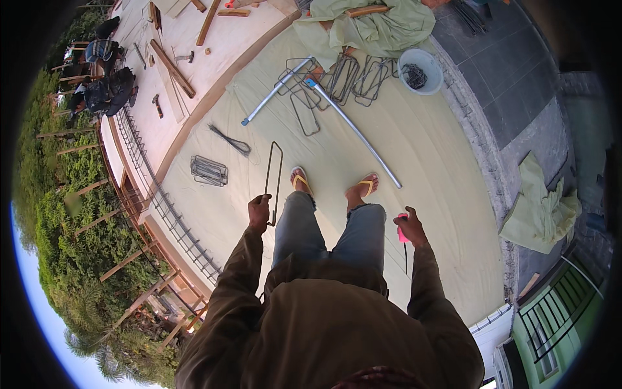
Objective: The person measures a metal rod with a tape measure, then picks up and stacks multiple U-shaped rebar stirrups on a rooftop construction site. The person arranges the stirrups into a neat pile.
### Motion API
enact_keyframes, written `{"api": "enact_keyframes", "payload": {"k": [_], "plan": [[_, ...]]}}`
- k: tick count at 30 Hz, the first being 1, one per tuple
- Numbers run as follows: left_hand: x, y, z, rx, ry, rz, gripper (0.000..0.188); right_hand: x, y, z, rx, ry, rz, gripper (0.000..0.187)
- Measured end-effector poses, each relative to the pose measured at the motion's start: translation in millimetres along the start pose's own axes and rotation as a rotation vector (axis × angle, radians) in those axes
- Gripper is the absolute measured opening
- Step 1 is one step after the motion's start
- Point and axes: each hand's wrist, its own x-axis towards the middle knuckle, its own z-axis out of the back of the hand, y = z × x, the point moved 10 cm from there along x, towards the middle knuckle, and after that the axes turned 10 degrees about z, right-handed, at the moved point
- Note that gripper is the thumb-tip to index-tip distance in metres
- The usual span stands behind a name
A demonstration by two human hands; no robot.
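left hand [258, 212]: out in front of the left knee, fingers closed around the lower part of a long rectangular wire loop.
wire loop [279, 178]: narrow, dark metal, held upright above the pale sheet [447, 175], pointing away from the person.
right hand [413, 229]: to the right of the right knee, gripping a pink handle [403, 228]; a thin dark shaft or cord hangs below it, too small to tell which.
feet: yellow-strapped sandals [370, 186], set apart on the sheet.
left of the feet: a neat stack of wire loops [209, 170] with a bundle of thin wire [230, 141] just beyond it.
ahead: two silver tubes [354, 128], near more loose loops [343, 78] and a pale bucket [438, 79] with dark contents.
far left: a hammer [157, 106] and wooden strips [173, 69] on a pale surface; other people [107, 91] crouch near its edge.
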Motion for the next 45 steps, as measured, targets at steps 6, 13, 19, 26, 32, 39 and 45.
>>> {"api": "enact_keyframes", "payload": {"k": [6,13,19,26,32,39,45], "plan": [[-73.0,-44.6,21.4,0.052,0.117,-0.168,0.035,-23.9,146.8,-55.5,0.769,0.369,0.178,0.068],[-143.6,-87.7,92.7,0.133,0.145,-0.564,0.037,-103.4,330.5,-173.2,0.969,0.753,0.290,0.081],[-154.1,-47.3,188.0,-0.076,0.102,-0.716,0.032,-205.3,438.4,-315.7,0.988,1.137,0.218,0.088],[-134.2,13.5,272.7,-0.137,0.037,-0.727,0.029,-257.3,472.4,-429.3,0.838,1.186,0.162,0.093],[-124.3,41.3,293.5,-0.087,0.008,-0.709,0.033,-271.9,480.6,-459.1,0.562,1.229,0.192,0.087],[-137.0,59.4,298.1,-0.284,-0.135,-0.698,0.045,-295.7,504.0,-469.8,0.203,1.301,0.212,0.080],[-122.1,83.1,300.0,-0.710,-0.145,-0.482,0.067,-337.4,524.0,-464.3,0.005,1.432,0.210,0.079]]}}
